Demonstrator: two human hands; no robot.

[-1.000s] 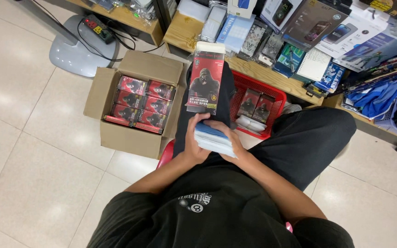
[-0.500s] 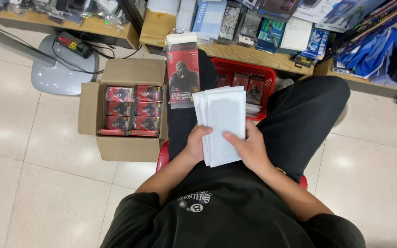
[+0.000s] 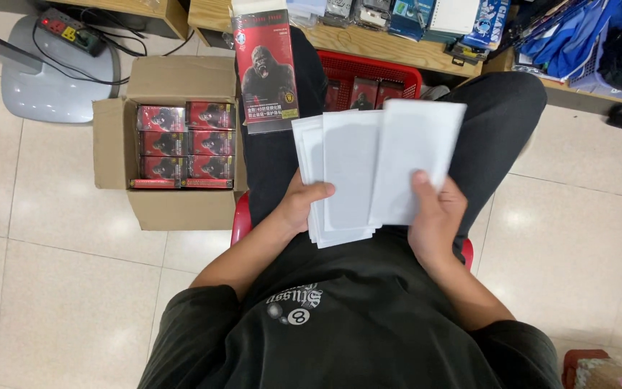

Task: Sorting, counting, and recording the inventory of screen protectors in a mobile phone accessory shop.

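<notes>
Head view, looking down at a seated person's lap. Left hand (image 3: 304,205) clamps a stack of white flat sleeves (image 3: 340,180) from the left edge, thumb over the top. Right hand (image 3: 433,212) pinches one white sleeve (image 3: 415,158), thumb on its face, drawn off to the right and overlapping the stack. The stack sits fanned above the thighs, nothing under it but the legs.

A red packaging box with a gorilla picture (image 3: 264,68) lies along the left thigh (balanced, not held). On the floor just left of it, an open cardboard carton (image 3: 170,209) holds rows of matching red boxes (image 3: 185,148). A red plastic basket (image 3: 368,75) with more boxes stands between the knees.

Risks, as judged: the fan is loose, so a slackened thumb could let sleeves slide off to the tiled floor (image 3: 66,288). A knee shift could tip the balanced box off.
</notes>
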